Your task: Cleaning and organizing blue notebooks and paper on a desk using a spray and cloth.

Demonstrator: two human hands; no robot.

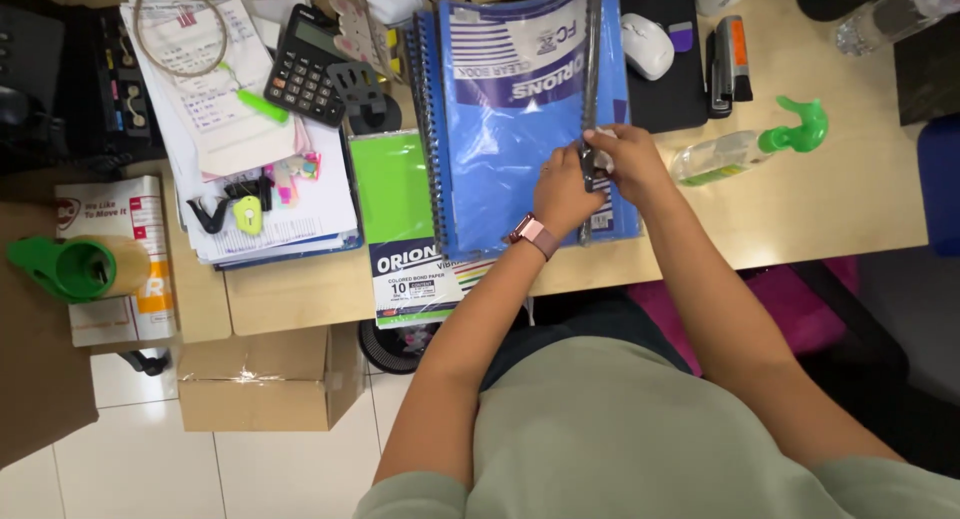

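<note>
While glossy blue plastic folders [520, 129] lie stacked on the pale wooden desk [800, 199], the left hand [562, 194] and right hand [630, 159] both pinch a long, thin grey spine bar [591, 79].

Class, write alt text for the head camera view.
Both hands, left hand and right hand, grip a long dark binding spine over a blue plastic clear book on a pale wooden desk, beside a green paper pack.

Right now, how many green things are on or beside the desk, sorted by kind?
Green tape dispenser: 1
Green spray bottle top: 1
Green paper pack: 1
Green highlighter pen: 1
Total: 4
Both hands, left and right, grip a dark strip on the blue folder.
</note>
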